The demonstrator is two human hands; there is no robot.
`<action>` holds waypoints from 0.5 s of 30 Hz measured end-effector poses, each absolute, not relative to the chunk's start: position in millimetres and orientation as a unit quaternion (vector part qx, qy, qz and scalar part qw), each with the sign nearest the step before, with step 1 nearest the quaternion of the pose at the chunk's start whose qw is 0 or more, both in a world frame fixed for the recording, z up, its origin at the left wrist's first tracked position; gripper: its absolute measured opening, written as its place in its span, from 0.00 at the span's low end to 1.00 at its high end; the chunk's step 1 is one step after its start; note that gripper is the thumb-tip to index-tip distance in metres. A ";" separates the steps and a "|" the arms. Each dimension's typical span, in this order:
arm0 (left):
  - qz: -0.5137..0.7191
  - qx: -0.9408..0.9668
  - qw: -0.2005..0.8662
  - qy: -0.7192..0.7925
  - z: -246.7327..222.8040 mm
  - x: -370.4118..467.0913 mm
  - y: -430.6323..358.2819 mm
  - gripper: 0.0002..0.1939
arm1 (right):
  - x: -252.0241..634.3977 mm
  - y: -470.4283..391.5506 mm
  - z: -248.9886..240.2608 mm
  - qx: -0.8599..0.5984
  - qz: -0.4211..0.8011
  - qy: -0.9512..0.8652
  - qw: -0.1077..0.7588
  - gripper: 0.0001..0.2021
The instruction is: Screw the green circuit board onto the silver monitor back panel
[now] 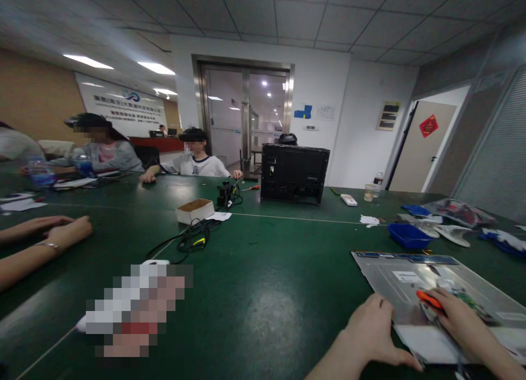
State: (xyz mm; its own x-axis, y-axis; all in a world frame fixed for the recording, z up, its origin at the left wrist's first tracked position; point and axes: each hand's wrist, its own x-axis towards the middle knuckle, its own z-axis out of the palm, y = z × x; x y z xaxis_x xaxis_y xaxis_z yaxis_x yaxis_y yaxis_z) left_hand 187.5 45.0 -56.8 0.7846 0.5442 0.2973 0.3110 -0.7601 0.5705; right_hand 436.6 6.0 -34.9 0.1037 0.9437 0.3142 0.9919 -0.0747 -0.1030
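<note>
Left hand (372,336), spread wide, edges flat silvery panel (392,295); right hand (462,320) clasps orange tool (428,299).

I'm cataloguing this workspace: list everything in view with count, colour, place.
Table: one, green, foreground
Panel: one, silver, near right
Tool: one, orange-handled, over panel
Tray: one, blue, beyond panel
Casing: one, black, far centre
Box: one, white, left centre
Cables: uncountable, black, beside box
Bottles: three, clear, far sides
Cup: one, clear, far right
Glass doors: two, clear, back
Pixelated things: uncountable, white, red, near left
Other people: several, mixed clothing, left, behind
Left hand: one, panel's left edge
Right hand: one, gripping tool
</note>
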 end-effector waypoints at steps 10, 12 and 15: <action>0.150 0.890 0.222 0.368 -45.4 192.4 10.6 0.41 | 340.4 18.9 -33.9 -0.762 -0.018 -0.647 0.022 0.11; 0.136 0.901 0.203 0.359 -49.0 191.7 5.4 0.36 | 341.6 20.0 -41.0 -0.776 -0.028 -0.630 0.024 0.10; 0.093 0.915 0.176 0.350 -59.8 189.1 2.0 0.33 | 358.4 18.7 -45.4 -0.794 -0.044 -0.605 0.036 0.08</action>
